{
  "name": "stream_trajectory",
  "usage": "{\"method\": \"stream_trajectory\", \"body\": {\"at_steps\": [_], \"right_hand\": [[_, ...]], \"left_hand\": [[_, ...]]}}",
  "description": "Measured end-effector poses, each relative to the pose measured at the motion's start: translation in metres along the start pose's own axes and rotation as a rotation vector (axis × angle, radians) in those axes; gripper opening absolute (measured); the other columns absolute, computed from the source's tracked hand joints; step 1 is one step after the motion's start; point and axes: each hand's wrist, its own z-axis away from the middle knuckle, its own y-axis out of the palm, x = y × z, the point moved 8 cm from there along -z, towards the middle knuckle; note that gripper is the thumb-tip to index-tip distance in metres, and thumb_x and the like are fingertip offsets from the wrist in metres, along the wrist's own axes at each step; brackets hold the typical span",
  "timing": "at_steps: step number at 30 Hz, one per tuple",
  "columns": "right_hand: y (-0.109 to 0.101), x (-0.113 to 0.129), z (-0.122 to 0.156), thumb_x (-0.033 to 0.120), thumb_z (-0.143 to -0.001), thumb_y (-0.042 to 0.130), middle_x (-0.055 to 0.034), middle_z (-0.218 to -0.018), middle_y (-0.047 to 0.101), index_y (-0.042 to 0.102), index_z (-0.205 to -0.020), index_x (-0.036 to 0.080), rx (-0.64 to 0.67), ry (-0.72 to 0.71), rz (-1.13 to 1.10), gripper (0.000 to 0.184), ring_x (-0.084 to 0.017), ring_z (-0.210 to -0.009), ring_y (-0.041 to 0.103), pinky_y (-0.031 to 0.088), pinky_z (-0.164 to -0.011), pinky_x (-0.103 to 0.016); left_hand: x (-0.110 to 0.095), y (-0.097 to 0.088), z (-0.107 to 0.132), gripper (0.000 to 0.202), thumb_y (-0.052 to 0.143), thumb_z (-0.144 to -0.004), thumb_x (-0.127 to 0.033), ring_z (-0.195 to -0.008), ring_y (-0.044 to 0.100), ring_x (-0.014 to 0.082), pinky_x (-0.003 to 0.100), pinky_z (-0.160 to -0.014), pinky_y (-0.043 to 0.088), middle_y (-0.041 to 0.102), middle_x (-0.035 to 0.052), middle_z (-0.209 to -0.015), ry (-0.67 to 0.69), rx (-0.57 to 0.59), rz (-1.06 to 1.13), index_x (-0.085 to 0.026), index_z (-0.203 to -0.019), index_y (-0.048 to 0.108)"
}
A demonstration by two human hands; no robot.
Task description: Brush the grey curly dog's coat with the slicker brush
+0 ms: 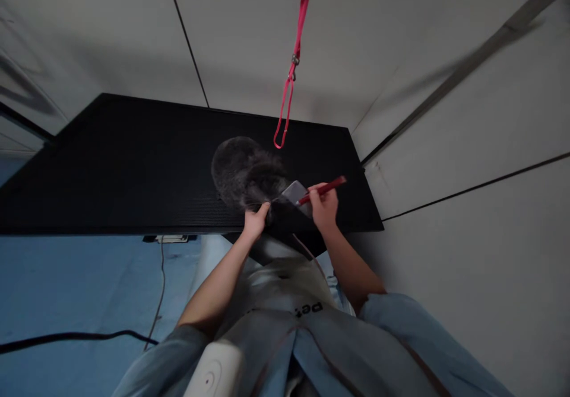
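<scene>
A dark grey furry animal (243, 168), perhaps a cat, is on the black ribbed table (133, 159), near the front edge. Which way it faces is hard to make out. My left hand (256, 221) is closed at its lower edge, thumb on top, gripping fur or a limb; the other fingers are hidden beneath. In my right hand (325, 207) is a slicker brush (327, 186) with a red handle and a flat grey head. The brush head lies just right of the animal, close to its fur and to my left hand.
A pink loop leash (285, 112) with a metal clasp hangs above the table's back part. Pale wall panels (481, 254) stand behind and to the right. On the blue floor (80, 290), a black cable (75, 336) and a thin grey cord (162, 284) run at left.
</scene>
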Motion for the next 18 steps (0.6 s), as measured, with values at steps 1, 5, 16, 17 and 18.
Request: {"method": "stream_trajectory", "body": {"at_steps": [1, 5, 16, 17, 18], "right_hand": [[-0.005, 0.004, -0.002, 0.037, -0.08, 0.052, -0.0045, -0.087, 0.061, 0.051, -0.088, 0.021, -0.078, -0.034, -0.022, 0.018, -0.018, -0.079, 0.061, 0.051, -0.075, -0.035], [0.03, 0.018, -0.003, 0.034, -0.076, 0.058, -0.004, -0.085, 0.063, 0.054, -0.086, 0.021, 0.265, -0.073, 0.014, 0.017, -0.018, -0.077, 0.061, 0.051, -0.073, -0.034], [0.051, 0.048, -0.012, 0.028, -0.074, 0.061, -0.0018, -0.076, 0.065, 0.058, -0.087, 0.02, 0.436, -0.136, 0.166, 0.016, -0.015, -0.063, 0.06, 0.049, -0.062, -0.029], [0.045, 0.052, -0.018, 0.029, -0.075, 0.061, -0.0026, -0.078, 0.066, 0.058, -0.09, 0.02, 0.357, -0.137, 0.197, 0.018, -0.016, -0.064, 0.06, 0.049, -0.062, -0.029], [0.037, 0.058, -0.024, 0.03, -0.077, 0.059, -0.0037, -0.081, 0.066, 0.058, -0.092, 0.019, 0.25, -0.151, 0.229, 0.019, -0.016, -0.066, 0.06, 0.049, -0.064, -0.029]], "left_hand": [[-0.001, -0.001, 0.0, 0.038, 0.069, -0.066, -0.034, -0.102, 0.064, 0.0233, 0.037, -0.098, 0.046, 0.07, 0.012, -0.105, 0.004, -0.008, 0.011, -0.011, -0.096, 0.065], [0.0, 0.002, 0.005, 0.032, 0.067, -0.068, -0.035, -0.099, 0.065, 0.0236, 0.038, -0.097, 0.046, 0.07, 0.011, -0.1, 0.01, 0.052, 0.021, -0.012, -0.09, 0.064], [0.023, 0.004, 0.007, 0.028, 0.068, -0.068, -0.03, -0.104, 0.063, 0.0245, 0.04, -0.1, 0.044, 0.07, 0.0089, -0.101, -0.009, 0.099, 0.006, -0.014, -0.092, 0.066], [0.023, 0.003, 0.006, 0.029, 0.068, -0.068, -0.029, -0.106, 0.062, 0.024, 0.04, -0.102, 0.043, 0.07, 0.0091, -0.103, 0.0, 0.089, -0.002, -0.014, -0.093, 0.066], [0.023, 0.003, 0.006, 0.029, 0.068, -0.068, -0.028, -0.108, 0.061, 0.0235, 0.039, -0.104, 0.041, 0.069, 0.0093, -0.105, 0.009, 0.08, -0.013, -0.015, -0.093, 0.066]]}}
